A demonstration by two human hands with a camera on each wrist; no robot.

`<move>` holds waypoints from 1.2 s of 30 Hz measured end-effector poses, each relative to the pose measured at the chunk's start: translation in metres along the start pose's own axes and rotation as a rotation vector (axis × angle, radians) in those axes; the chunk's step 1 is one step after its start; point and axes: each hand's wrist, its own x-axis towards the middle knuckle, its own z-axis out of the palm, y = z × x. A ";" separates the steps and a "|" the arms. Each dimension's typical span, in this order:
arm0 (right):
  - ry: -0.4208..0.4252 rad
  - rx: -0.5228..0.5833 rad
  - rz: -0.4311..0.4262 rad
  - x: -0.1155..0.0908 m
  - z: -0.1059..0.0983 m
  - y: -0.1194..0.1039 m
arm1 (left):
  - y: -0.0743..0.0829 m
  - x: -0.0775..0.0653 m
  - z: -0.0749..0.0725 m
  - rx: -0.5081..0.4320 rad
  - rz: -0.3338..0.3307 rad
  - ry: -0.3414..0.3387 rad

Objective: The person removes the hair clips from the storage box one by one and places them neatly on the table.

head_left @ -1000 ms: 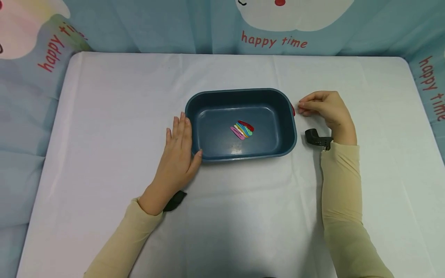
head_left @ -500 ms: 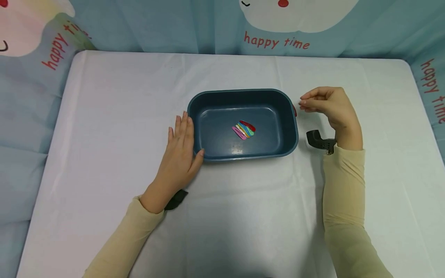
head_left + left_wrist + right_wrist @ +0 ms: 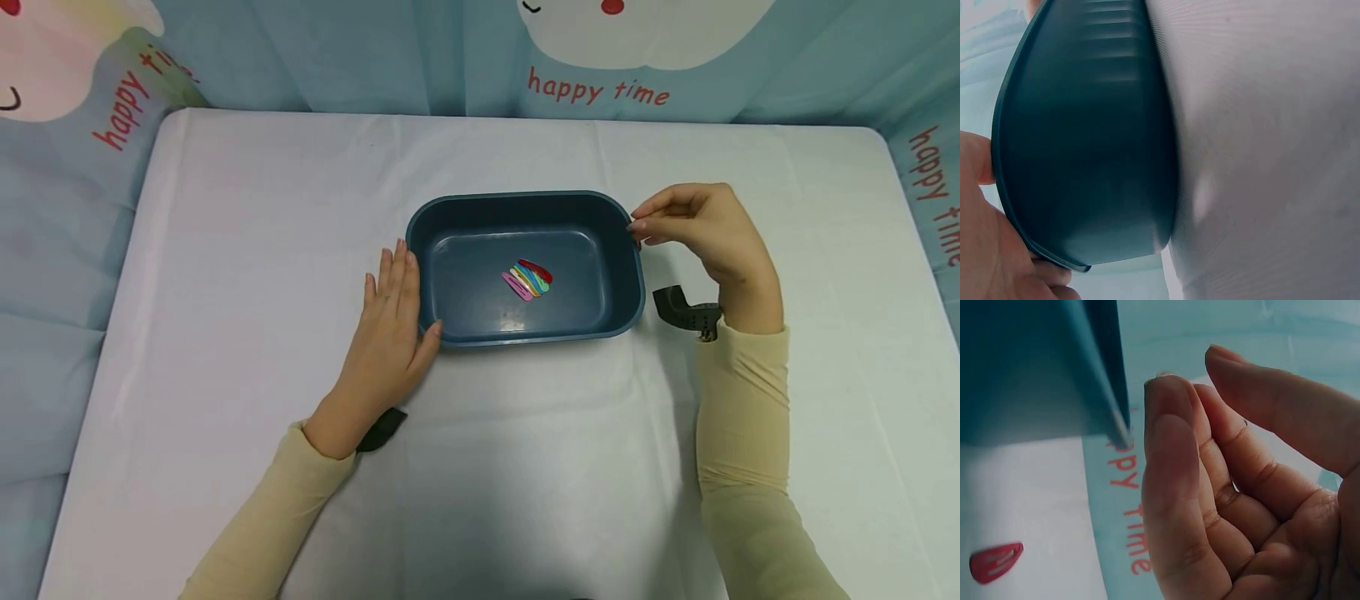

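The left hand (image 3: pixel 381 337), fingers nearly straight and thumb spread, lies against the left end of the blue basin (image 3: pixel 465 312), probably steadying it on the white table (image 3: pixel 247 250). The right hand (image 3: pixel 716 233), fingers bent and thumb apart, pinches nothing visible just beside the opposite end, presumably because a red clip (image 3: pixel 996 562) lies there on the table; coloured hair clips (image 3: pixel 527 280) rest grouped inside the basin.

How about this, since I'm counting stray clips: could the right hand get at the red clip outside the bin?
Probably yes: the right hand is close by, and nothing visible covers the red clip lying outside the bin on the white cloth.
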 end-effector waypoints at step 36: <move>-0.250 -0.265 -0.005 0.023 0.052 -0.020 | -0.002 0.000 0.000 0.017 0.010 0.016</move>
